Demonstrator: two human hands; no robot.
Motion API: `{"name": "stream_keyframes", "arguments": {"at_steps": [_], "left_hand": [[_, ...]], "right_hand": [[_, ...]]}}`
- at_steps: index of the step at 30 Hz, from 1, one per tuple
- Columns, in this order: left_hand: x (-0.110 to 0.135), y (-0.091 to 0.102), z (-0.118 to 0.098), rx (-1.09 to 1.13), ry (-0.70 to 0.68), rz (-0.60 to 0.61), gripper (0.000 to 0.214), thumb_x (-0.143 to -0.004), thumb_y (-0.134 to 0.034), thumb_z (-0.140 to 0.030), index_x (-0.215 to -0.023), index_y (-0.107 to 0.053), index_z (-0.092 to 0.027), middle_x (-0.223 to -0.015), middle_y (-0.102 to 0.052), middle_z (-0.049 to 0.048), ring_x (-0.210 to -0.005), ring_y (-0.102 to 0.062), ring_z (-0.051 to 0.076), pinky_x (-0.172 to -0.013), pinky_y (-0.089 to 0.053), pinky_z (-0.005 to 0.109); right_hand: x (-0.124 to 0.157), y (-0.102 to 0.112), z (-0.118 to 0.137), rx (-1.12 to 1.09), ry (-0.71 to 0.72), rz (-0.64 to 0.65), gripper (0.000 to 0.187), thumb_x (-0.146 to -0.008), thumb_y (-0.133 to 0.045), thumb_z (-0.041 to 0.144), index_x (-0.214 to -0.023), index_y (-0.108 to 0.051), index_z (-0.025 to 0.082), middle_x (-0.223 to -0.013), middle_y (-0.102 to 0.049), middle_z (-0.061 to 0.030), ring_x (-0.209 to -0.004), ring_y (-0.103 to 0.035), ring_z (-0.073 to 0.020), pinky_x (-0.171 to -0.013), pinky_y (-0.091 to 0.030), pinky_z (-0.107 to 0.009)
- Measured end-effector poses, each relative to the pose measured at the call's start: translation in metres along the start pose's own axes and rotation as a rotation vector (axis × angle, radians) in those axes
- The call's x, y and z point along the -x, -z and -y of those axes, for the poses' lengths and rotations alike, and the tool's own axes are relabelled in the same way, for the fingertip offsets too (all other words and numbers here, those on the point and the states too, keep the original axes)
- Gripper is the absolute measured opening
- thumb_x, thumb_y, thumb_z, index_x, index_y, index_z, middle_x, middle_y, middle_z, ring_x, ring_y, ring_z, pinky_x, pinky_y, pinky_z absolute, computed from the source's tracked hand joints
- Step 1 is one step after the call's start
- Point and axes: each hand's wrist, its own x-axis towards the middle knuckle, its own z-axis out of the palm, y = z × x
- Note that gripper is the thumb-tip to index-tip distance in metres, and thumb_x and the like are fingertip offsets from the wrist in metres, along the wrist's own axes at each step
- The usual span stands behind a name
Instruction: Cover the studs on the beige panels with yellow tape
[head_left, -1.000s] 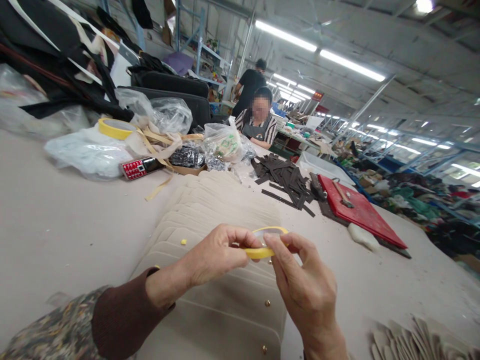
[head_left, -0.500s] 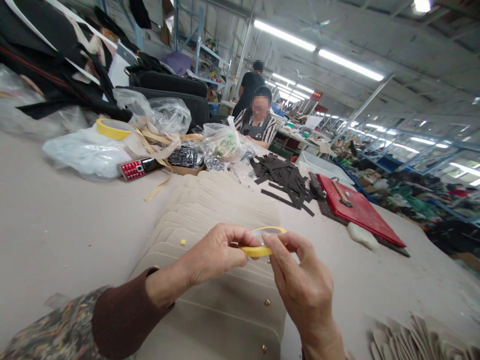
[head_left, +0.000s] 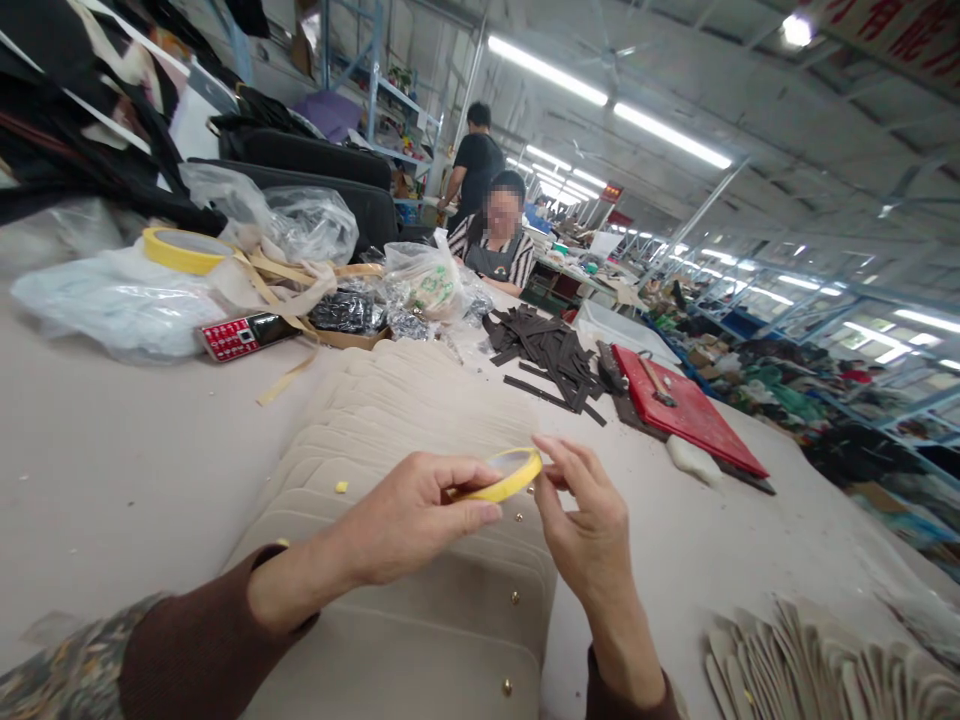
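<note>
I've got the tape (head_left: 510, 487) above the panels (head_left: 435, 620), pinched in my left hand (head_left: 405, 515). Here's my right hand (head_left: 589, 515), half curled at the tape's right edge; whether it grips, I can't tell. Hammer (head_left: 660, 388) lies far right.

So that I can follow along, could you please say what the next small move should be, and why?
Perhaps the right hand should feel along the edge of the yellow tape roll for a loose end: the left hand holds the roll, the right hand is right by its edge, and no loose end shows clearly.
</note>
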Motion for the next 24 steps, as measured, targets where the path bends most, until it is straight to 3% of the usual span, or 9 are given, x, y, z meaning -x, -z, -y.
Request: {"name": "stream_keyframes", "arguments": {"at_steps": [4, 8, 16, 20, 24], "left_hand": [[0.003, -0.001, 0.006, -0.369, -0.129, -0.279, 0.011, -0.088, -0.065, -0.024, -0.094, -0.073, -0.023, -0.08, -0.069, -0.0068, -0.069, -0.056, 0.01, -0.067, -0.039, 0.022], [0.006, -0.003, 0.008, -0.593, -0.228, -0.398, 0.013, -0.087, -0.07, -0.025, -0.1, -0.072, -0.024, -0.082, -0.074, -0.006, -0.069, -0.063, 0.012, -0.066, -0.041, 0.024], [0.007, -0.007, 0.001, -0.779, -0.373, -0.41, 0.004, -0.087, -0.07, -0.021, -0.085, -0.067, -0.022, -0.082, -0.075, -0.0043, -0.074, -0.065, 0.018, -0.073, -0.045, 0.03], [0.006, -0.009, 0.005, -0.792, -0.406, -0.366, 0.003, -0.09, -0.067, -0.017, -0.092, -0.067, -0.02, -0.084, -0.075, -0.0028, -0.075, -0.066, 0.018, -0.093, -0.044, 0.038], [0.006, -0.011, 0.008, -0.833, -0.37, -0.32, 0.006, -0.093, -0.061, -0.017, -0.096, -0.066, -0.019, -0.091, -0.076, 0.0013, -0.084, -0.068, 0.02, -0.099, -0.044, 0.041]], "right_hand": [[-0.003, 0.013, 0.016, 0.05, 0.052, -0.097, 0.018, -0.089, -0.06, 0.007, -0.101, -0.069, 0.017, -0.093, -0.068, -0.0034, -0.083, -0.065, -0.0114, -0.079, -0.053, -0.023], [-0.002, 0.012, 0.035, 0.06, 0.154, -0.042, 0.014, -0.087, -0.063, 0.009, -0.098, -0.069, 0.016, -0.092, -0.07, -0.0047, -0.087, -0.066, -0.0124, -0.084, -0.053, -0.023], [0.003, -0.003, 0.037, 0.153, 0.224, -0.061, 0.015, -0.087, -0.065, 0.007, -0.1, -0.07, 0.011, -0.091, -0.072, -0.0084, -0.085, -0.067, -0.0162, -0.082, -0.055, -0.028], [0.005, -0.007, 0.037, 0.195, 0.242, -0.077, 0.015, -0.087, -0.064, 0.006, -0.099, -0.069, 0.012, -0.09, -0.073, -0.0084, -0.083, -0.068, -0.0173, -0.079, -0.056, -0.029], [0.006, -0.01, 0.039, 0.24, 0.235, -0.062, 0.013, -0.088, -0.06, 0.006, -0.096, -0.067, 0.014, -0.085, -0.071, -0.0068, -0.08, -0.068, -0.0177, -0.075, -0.055, -0.03]]}}
